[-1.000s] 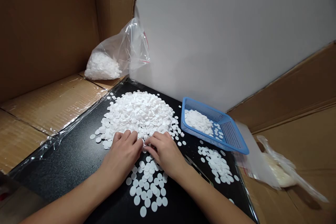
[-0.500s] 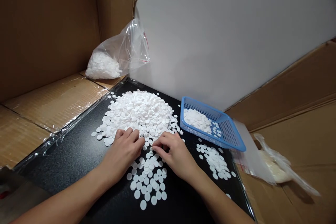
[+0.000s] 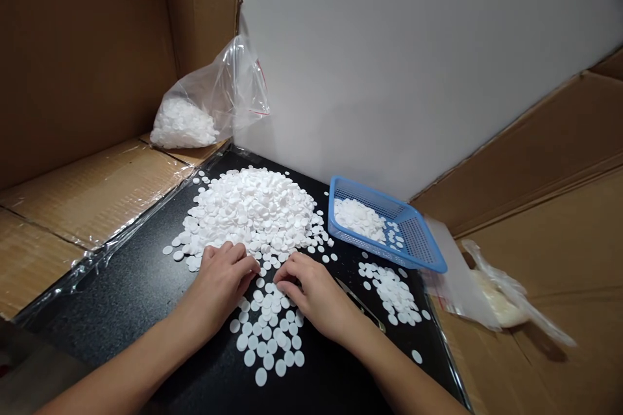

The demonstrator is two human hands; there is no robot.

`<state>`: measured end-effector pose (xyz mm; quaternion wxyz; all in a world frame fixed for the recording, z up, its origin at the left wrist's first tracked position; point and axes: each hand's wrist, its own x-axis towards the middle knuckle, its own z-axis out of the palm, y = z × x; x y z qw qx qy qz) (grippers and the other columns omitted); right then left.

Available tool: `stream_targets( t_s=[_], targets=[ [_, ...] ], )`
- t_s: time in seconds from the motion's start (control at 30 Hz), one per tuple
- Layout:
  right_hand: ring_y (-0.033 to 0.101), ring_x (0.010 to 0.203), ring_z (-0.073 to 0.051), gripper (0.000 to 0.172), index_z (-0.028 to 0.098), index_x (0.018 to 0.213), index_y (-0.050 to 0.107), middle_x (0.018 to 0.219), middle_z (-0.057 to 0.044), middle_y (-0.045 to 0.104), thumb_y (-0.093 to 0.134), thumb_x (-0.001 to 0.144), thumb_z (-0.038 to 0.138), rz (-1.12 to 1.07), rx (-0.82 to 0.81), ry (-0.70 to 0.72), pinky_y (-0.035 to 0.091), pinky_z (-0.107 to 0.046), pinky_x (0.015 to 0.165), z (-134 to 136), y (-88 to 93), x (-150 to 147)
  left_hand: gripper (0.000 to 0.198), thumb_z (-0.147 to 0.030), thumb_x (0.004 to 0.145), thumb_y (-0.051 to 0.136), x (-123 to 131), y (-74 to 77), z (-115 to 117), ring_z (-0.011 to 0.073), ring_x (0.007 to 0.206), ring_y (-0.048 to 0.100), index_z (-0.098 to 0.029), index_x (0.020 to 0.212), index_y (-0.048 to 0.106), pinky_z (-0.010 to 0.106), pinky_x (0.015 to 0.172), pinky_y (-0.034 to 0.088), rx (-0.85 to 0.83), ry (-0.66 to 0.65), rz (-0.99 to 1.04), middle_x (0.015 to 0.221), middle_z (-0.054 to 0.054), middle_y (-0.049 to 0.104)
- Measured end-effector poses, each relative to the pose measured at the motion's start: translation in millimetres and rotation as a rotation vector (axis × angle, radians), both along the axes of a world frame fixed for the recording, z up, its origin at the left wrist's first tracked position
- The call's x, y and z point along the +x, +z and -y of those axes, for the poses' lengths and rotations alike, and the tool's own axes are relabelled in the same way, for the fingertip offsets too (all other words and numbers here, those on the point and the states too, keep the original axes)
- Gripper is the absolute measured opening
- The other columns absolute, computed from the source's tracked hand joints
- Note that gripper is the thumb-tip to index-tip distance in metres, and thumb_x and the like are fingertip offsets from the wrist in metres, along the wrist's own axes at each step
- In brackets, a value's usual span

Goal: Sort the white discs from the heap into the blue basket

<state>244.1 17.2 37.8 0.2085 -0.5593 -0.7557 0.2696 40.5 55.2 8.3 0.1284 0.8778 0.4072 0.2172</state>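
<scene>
A large heap of small white round discs (image 3: 253, 207) lies on the black tabletop (image 3: 126, 285). My left hand (image 3: 221, 279) rests at the heap's front edge with its fingers curled inward; whatever they may hold is hidden. Opposite it, my right hand (image 3: 311, 292) has thumb and fingers bent close together just over some discs, and I cannot make out anything between the tips. Between my wrists a loose spread of flat white discs (image 3: 267, 337) reaches toward me. A slim metal tool (image 3: 363, 308) lies partly hidden behind my right wrist.
On the right stands a blue mesh basket (image 3: 413, 259) with more discs inside. A smaller group of discs (image 3: 396, 298) lies before it. A clear bag of white pieces (image 3: 187, 123) sits on cardboard at back left; another plastic bag (image 3: 501, 305) lies at right.
Both hands have shifted slightly, and the right thumb and fingertips have moved a little. The metal tool by my right wrist now shows. The whole view has drifted slightly left.
</scene>
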Motion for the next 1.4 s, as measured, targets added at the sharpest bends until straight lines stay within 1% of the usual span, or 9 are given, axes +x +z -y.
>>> stream_targets(
  t_s=[0.13,0.27,0.37,0.47,0.6,0.8,0.93,1.13,1.4],
  targets=[
    [0.066,0.082,-0.016,0.017,0.02,0.083,0.067,0.088,-0.001,0.068,0.061,0.09,0.006,-0.044,-0.02,0.036,0.052,-0.026,0.07,1.1,2.3,0.8,0.022,-0.012,0.096,0.045,-13.2,5.2,6.4,0.0204,0.082,0.055,-0.024,0.092,0.063,0.035,0.074,0.036,0.004,0.047,0.099,0.086,0.001,0.059],
    [0.065,0.082,-0.018,0.015,0.019,0.093,0.066,0.091,-0.004,0.067,0.06,0.091,0.006,-0.009,0.163,-0.005,0.052,-0.027,0.072,-5.4,-9.1,-1.4,0.019,-0.016,0.098,0.045,-19.1,10.4,25.7,0.0206,0.092,0.06,-0.025,0.103,0.061,0.033,0.079,0.047,-0.058,-0.063,0.152,0.102,0.004,0.062],
    [0.064,0.083,-0.019,0.016,0.019,0.101,0.067,0.093,-0.005,0.066,0.061,0.091,0.008,0.088,0.298,0.027,0.052,-0.029,0.072,-11.2,-22.7,-3.6,0.013,-0.021,0.097,0.052,-16.8,2.8,40.0,0.0242,0.107,0.063,-0.024,0.106,0.061,0.037,0.089,0.054,-0.068,-0.165,0.109,0.121,0.007,0.064],
    [0.06,0.077,-0.019,0.011,0.018,0.095,0.068,0.085,-0.005,0.064,0.059,0.093,0.011,0.186,0.427,0.078,0.049,-0.029,0.07,-14.4,-32.4,-5.0,0.024,-0.032,0.092,0.063,-13.1,-11.0,46.3,0.0313,0.12,0.061,-0.024,0.115,0.06,0.046,0.095,0.055,0.015,-0.193,0.036,0.134,0.01,0.063],
    [0.056,0.073,-0.019,0.013,0.016,0.088,0.066,0.08,-0.005,0.063,0.056,0.094,0.012,0.197,0.532,0.102,0.046,-0.03,0.069,-16.1,-36.2,-5.3,0.028,-0.032,0.089,0.068,-10.3,-16.9,44.5,0.0318,0.12,0.061,-0.023,0.115,0.061,0.048,0.097,0.056,0.054,-0.211,-0.008,0.132,0.008,0.065],
    [0.055,0.073,-0.017,0.014,0.018,0.081,0.06,0.077,-0.002,0.061,0.058,0.089,0.007,0.024,0.426,0.034,0.044,-0.027,0.068,-12.4,-31.4,-1.7,0.023,-0.018,0.088,0.065,-8.8,-4.0,44.7,0.0267,0.121,0.059,-0.025,0.109,0.06,0.043,0.102,0.054,-0.059,-0.188,0.009,0.124,0.005,0.065],
    [0.054,0.069,-0.015,0.016,0.019,0.079,0.057,0.075,0.0,0.059,0.058,0.087,0.005,-0.015,0.365,-0.02,0.043,-0.026,0.066,-7.7,-20.3,4.9,0.018,-0.02,0.088,0.065,-9.4,-9.5,46.1,0.0276,0.123,0.059,-0.025,0.105,0.059,0.045,0.103,0.053,-0.054,-0.181,0.024,0.131,0.006,0.062],
    [0.058,0.074,-0.016,0.013,0.02,0.083,0.061,0.082,-0.001,0.064,0.062,0.091,0.01,0.146,0.152,0.196,0.046,-0.027,0.068,-3.7,-3.3,11.1,0.024,-0.031,0.087,0.067,-7.1,-23.1,48.0,0.0334,0.125,0.058,-0.023,0.108,0.058,0.051,0.097,0.056,0.045,-0.115,-0.007,0.141,0.012,0.058],
    [0.065,0.077,-0.019,0.014,0.019,0.099,0.06,0.092,-0.005,0.067,0.06,0.091,0.008,0.105,0.235,-0.015,0.05,-0.028,0.067,-8.4,-22.8,4.7,0.031,-0.036,0.083,0.072,-5.7,-22.6,47.5,0.0342,0.117,0.061,-0.023,0.108,0.058,0.052,0.094,0.056,0.065,-0.129,-0.004,0.128,0.01,0.064]
  ],
)
